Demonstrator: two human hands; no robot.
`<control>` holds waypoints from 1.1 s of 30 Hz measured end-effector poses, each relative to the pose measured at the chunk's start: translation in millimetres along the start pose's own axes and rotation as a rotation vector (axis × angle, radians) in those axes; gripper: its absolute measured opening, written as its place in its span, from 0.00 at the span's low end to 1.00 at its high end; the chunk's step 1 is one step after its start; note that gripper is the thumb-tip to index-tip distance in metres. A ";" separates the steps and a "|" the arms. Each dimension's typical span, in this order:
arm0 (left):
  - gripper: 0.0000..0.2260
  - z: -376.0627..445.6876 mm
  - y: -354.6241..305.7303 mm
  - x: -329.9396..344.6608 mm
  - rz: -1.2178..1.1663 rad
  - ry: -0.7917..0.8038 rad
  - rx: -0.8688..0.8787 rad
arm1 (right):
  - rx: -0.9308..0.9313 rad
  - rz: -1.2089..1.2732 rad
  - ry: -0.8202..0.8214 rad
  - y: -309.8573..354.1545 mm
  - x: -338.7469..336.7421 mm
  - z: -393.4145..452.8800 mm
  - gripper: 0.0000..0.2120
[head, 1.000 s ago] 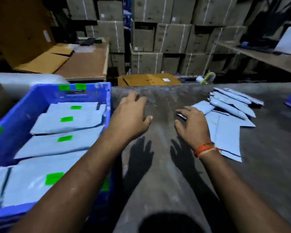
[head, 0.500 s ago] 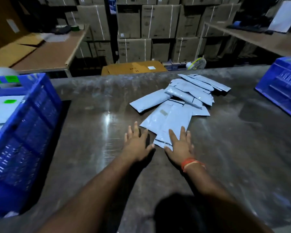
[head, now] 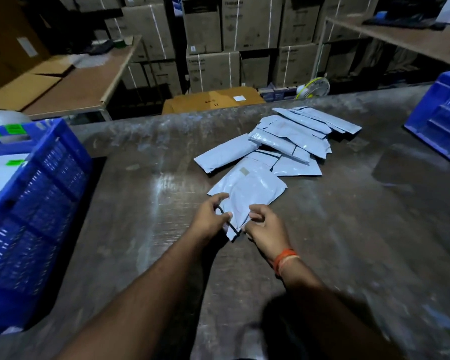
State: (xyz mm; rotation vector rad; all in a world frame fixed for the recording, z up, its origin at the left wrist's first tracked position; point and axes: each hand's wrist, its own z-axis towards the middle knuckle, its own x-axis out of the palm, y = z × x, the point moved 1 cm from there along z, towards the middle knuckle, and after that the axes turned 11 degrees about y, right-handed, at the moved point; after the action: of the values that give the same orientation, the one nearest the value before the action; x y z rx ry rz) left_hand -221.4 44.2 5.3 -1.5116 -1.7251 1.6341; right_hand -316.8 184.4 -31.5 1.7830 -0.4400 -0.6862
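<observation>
Seen from the head camera, looking down over the worn grey worktop (head: 130, 209), the person's left hand (head: 210, 216) and right hand (head: 264, 226) meet at the near end of a flat, pale blue-grey plastic mailer bag (head: 247, 190). Both hands have their fingers curled in, each pinching the bag's near edge, where a dark strip shows; neither has hold of anything else. The bag lies on the worktop just on the near side of the loose heap of similar pale plastic mailer bags (head: 296, 136), its far end touching the heap's nearest pieces. A blue perforated plastic crate (head: 37, 203), holding white packets with green labels, stands well to the left of the heap, and a second blue plastic crate (head: 442, 118) stands to the heap's right. I'd judge this to be the pick-up of one bag from the heap. The next move calls for drawing it clear without dragging its neighbours, then carrying it off, probably towards the crate left of the heap.
</observation>
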 end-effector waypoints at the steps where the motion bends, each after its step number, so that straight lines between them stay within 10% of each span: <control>1: 0.21 -1.0 1.9 -4.7 -0.053 0.015 0.014 | -0.011 -0.003 -0.029 1.7 -2.5 -2.6 0.20; 7: 0.12 -22.6 13.6 -47.0 -0.315 0.139 0.052 | -0.220 -0.159 -0.319 15.2 -34.9 -13.1 0.17; 22: 0.20 -90.5 58.2 -64.7 -0.497 0.138 0.067 | -0.046 0.275 0.080 11.3 -29.8 -57.5 0.25; 28: 0.29 -101.3 55.5 -60.4 0.156 -0.171 0.422 | -0.279 -0.047 -0.076 29.6 -47.4 -81.1 0.27; 33: 0.13 -116.7 71.8 -21.5 0.561 -0.184 0.634 | -0.481 -0.736 -0.160 -5.4 -63.5 -86.3 0.18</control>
State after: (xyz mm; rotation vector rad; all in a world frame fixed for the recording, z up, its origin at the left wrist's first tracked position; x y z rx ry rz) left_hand -86.8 71.6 -13.8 -1.6081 -0.7192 2.3550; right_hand -309.5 287.8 -3.8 1.4034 0.2953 -1.3256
